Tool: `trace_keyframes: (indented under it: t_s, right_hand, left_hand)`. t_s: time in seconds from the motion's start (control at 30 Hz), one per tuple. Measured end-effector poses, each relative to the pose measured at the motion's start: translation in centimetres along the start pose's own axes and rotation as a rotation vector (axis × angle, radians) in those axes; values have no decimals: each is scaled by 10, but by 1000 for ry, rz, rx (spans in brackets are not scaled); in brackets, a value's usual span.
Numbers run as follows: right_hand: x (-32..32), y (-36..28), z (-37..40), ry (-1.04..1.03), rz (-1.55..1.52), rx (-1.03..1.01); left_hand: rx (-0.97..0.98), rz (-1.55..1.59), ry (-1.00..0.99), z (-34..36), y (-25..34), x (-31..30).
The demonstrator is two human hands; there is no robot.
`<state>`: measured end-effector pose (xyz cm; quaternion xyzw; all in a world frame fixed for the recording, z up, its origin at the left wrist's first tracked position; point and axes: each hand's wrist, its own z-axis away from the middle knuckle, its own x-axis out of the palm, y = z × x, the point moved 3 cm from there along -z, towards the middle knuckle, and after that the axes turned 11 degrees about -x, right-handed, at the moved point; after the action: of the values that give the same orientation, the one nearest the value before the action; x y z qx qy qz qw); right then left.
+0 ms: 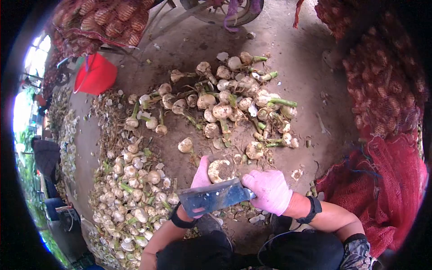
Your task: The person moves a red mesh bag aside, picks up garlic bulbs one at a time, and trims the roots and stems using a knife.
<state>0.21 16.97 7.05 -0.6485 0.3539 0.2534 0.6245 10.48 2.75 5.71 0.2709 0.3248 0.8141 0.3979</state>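
Note:
My right hand (271,191), in a pink glove, is closed round the handle of a cleaver (211,197). Its broad dark blade points left, the upper edge right at the lower side of a garlic bulb (221,171). That bulb has a dirt-covered root end facing up, and my left hand (201,174), also gloved in pink, grips it from the left; part of this hand is hidden behind the blade. Just above lies a single garlic bulb (185,145) on the ground. Beyond it spreads a loose pile of untrimmed garlic (222,110) with green stems.
At the lower left is a large heap of trimmed garlic bulbs (128,184). A red bucket (96,74) stands at the upper left near a full mesh sack (105,20). More filled sacks (382,85) and a crumpled red net bag (373,189) line the right. A wheel (222,11) shows at the top.

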Motion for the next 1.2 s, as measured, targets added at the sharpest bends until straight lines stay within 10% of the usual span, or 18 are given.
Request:
trace_keyframes:
  t_s: [0.17,0.27,0.33,0.4,0.47,0.53,0.6,0.8,0.93,1.1,1.2]
  right_hand:
    - [9,11,0,5,44,2]
    - [11,17,1,3,68,13]
    - [14,27,0,30,93,11]
    - [6,74,0,40,31,500]
    - [-7,94,20,232,137,505]
    - [-4,78,31,240,93,509]
    - [-10,81,29,295,63,505]
    - [-3,105,46,284,12,545]
    - [0,97,28,163,-97,630]
    - [-7,93,30,191,-87,587]
    - [-5,93,40,258,-90,584]
  left_hand:
    - [229,-406,78,7,-3,5]
    - [125,-152,40,2,-15,3]
    - [-271,502,-168,10,-12,10]
    - [199,-323,-237,32,-6,23]
    - [331,-587,-180,30,13,18]
    - [75,-371,-17,19,9,-10]
    - [160,-674,153,8,-9,-59]
    - [-519,-1673,71,40,4,-141]
    - [341,-1416,433,-48,0,-111]
    - [538,-1739,437,-142,-7,-56]
    - [327,-1668,421,-148,-10,-50]
